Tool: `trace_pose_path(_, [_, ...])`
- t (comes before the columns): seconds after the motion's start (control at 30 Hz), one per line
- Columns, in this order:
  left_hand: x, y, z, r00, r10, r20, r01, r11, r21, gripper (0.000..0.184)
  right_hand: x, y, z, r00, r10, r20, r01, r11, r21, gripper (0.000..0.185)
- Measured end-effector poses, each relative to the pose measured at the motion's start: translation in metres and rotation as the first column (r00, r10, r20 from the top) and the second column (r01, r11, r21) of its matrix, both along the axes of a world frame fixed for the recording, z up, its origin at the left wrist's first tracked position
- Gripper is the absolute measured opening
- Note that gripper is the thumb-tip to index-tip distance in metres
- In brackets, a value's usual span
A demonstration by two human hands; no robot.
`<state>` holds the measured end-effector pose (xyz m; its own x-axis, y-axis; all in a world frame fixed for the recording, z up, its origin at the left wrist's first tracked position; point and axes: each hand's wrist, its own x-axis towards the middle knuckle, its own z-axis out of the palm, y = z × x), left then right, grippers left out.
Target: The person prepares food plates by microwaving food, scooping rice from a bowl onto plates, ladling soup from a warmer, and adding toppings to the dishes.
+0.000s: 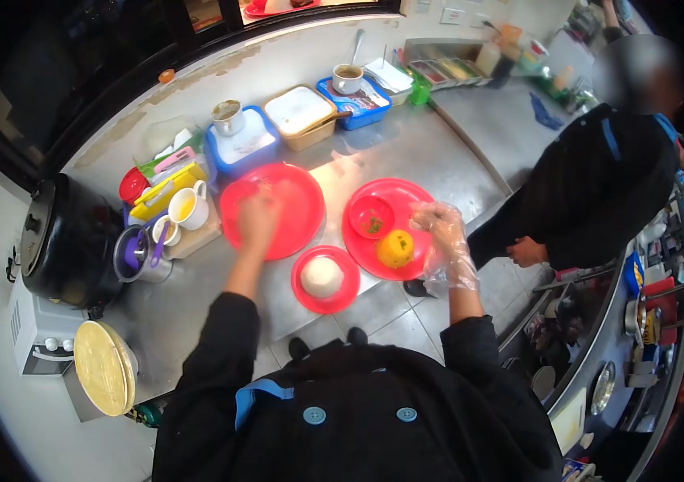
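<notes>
My left hand, bare and smeared by motion, is over a large red plate on the steel counter; its fingers do not show clearly. My right hand wears a clear plastic glove. Its fingers are drawn together at the right rim of a second red plate, and anything between them is hidden. On that plate sit a small red bowl with some greenish-brown food inside and a yellow mound with green bits on top. Between the plates, nearer me, a smaller red plate bears a white rice mound.
Along the wall stand a blue tub, a tan tub and a blue container with a cup on it. At left are white cups, a metal pot and a black cooker. A co-worker stands at right.
</notes>
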<state>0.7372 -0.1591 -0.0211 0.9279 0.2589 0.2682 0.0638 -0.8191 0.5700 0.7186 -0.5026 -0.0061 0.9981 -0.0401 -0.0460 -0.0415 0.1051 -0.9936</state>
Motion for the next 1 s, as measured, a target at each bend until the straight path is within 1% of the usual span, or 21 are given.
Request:
trace_pose_path(0.03, [0.008, 0.024, -0.001, 0.997, 0.075, -0.034, -0.074, 0.996, 0.049, 0.018, 0.002, 0.004, 0.000, 1.000, 0.005, 0.005, -0.005, 1.000, 0.002, 0.011])
trace_pose_path(0.07, [0.015, 0.042, -0.004, 0.996, 0.080, -0.030, -0.078, 0.996, 0.050, 0.018, 0.005, 0.008, 0.000, 0.999, 0.036, 0.023, -0.035, 0.999, -0.033, 0.012])
trace_pose_path(0.1, [0.020, 0.057, -0.008, 0.992, 0.098, -0.080, -0.090, 0.991, 0.097, 0.020, 0.008, 0.013, -0.001, 0.997, 0.067, 0.039, -0.065, 0.995, -0.070, 0.013])
trace_pose_path(0.13, [0.022, 0.067, -0.009, 0.985, 0.118, -0.128, -0.099, 0.985, 0.145, 0.022, 0.012, 0.017, -0.004, 0.997, 0.071, 0.042, -0.068, 0.995, -0.069, 0.013])
trace_pose_path(0.17, [0.022, 0.076, -0.013, 0.985, 0.120, -0.125, -0.102, 0.984, 0.145, 0.022, 0.017, 0.022, -0.007, 0.995, 0.092, 0.047, -0.091, 0.995, -0.029, 0.016])
trace_pose_path(0.23, [0.016, 0.076, -0.014, 0.998, 0.038, 0.050, -0.046, 0.987, 0.157, 0.028, 0.021, 0.030, 0.001, 0.993, 0.105, 0.051, -0.105, 0.994, 0.003, 0.018])
trace_pose_path(0.27, [0.009, 0.073, -0.017, 0.998, 0.031, 0.049, -0.038, 0.988, 0.151, 0.028, 0.021, 0.033, 0.005, 0.984, 0.170, 0.048, -0.172, 0.984, 0.055, 0.020])
trace_pose_path(0.3, [-0.006, 0.064, -0.009, 0.999, 0.047, 0.023, -0.048, 0.999, 0.026, 0.031, 0.022, 0.034, 0.009, 0.971, 0.233, 0.047, -0.237, 0.966, 0.107, 0.021])
trace_pose_path(0.33, [-0.022, 0.058, -0.007, 0.998, 0.060, -0.005, -0.060, 0.993, -0.098, 0.034, 0.037, 0.025, -0.009, 0.939, 0.342, -0.031, -0.331, 0.925, 0.184, 0.020])
trace_pose_path(0.37, [-0.038, 0.054, -0.016, 0.996, 0.069, 0.053, -0.061, 0.988, -0.142, 0.032, 0.046, 0.026, -0.019, 0.941, 0.336, -0.033, -0.325, 0.928, 0.182, 0.020])
trace_pose_path(0.4, [-0.057, 0.053, -0.030, 0.990, 0.082, 0.111, -0.060, 0.981, -0.185, 0.031, 0.054, 0.029, -0.026, 0.935, 0.346, -0.083, -0.346, 0.938, 0.014, 0.021])
trace_pose_path(0.43, [-0.072, 0.056, -0.051, 0.987, 0.104, 0.120, -0.070, 0.963, -0.260, 0.029, 0.057, 0.033, -0.029, 0.928, 0.347, -0.135, -0.366, 0.918, -0.153, 0.022])
trace_pose_path(0.47, [-0.088, 0.060, -0.071, 0.984, 0.128, 0.126, -0.079, 0.939, -0.334, 0.027, 0.055, 0.036, -0.027, 0.930, 0.341, -0.135, -0.360, 0.920, -0.153, 0.022])
trace_pose_path(0.53, [-0.118, 0.060, -0.090, 0.977, 0.186, 0.102, -0.121, 0.883, -0.454, 0.024, 0.052, 0.042, -0.020, 0.956, 0.252, -0.151, -0.284, 0.924, -0.256, 0.018])
trace_pose_path(0.67, [-0.137, 0.065, -0.116, 0.969, 0.234, 0.084, -0.169, 0.868, -0.467, 0.022, 0.051, 0.043, -0.008, 0.968, 0.218, -0.125, -0.245, 0.929, -0.277, 0.010])
trace_pose_path(0.73, [-0.132, 0.064, -0.119, 0.969, 0.238, 0.071, -0.181, 0.873, -0.452, 0.020, 0.047, 0.038, 0.002, 0.980, 0.121, -0.159, -0.185, 0.854, -0.487, 0.007])
trace_pose_path(0.77, [-0.132, 0.064, -0.120, 0.969, 0.236, 0.068, -0.180, 0.871, -0.457, 0.020, 0.044, 0.034, 0.007, 0.980, 0.118, -0.161, -0.184, 0.851, -0.491, 0.007])
trace_pose_path(0.83, [-0.132, 0.067, -0.121, 0.971, 0.208, 0.117, -0.135, 0.882, -0.451, 0.015, 0.032, 0.019, 0.013, 0.972, 0.210, -0.108, -0.227, 0.704, -0.673, 0.003])
trace_pose_path(0.9, [-0.131, 0.068, -0.123, 0.974, 0.204, 0.097, -0.135, 0.870, -0.475, 0.014, 0.026, 0.005, 0.003, 0.974, 0.202, -0.103, -0.215, 0.683, -0.698, 0.006])
trace_pose_path(0.97, [-0.131, 0.067, -0.123, 0.977, 0.197, 0.079, -0.132, 0.856, -0.499, 0.014, 0.018, -0.005, -0.002, 0.939, 0.344, -0.002, -0.220, 0.596, -0.772, 0.013])
trace_pose_path(1.0, [-0.131, 0.067, -0.122, 0.977, 0.192, 0.089, -0.128, 0.872, -0.473, 0.014, 0.013, -0.005, -0.002, 0.941, 0.339, -0.003, -0.218, 0.597, -0.772, 0.013])
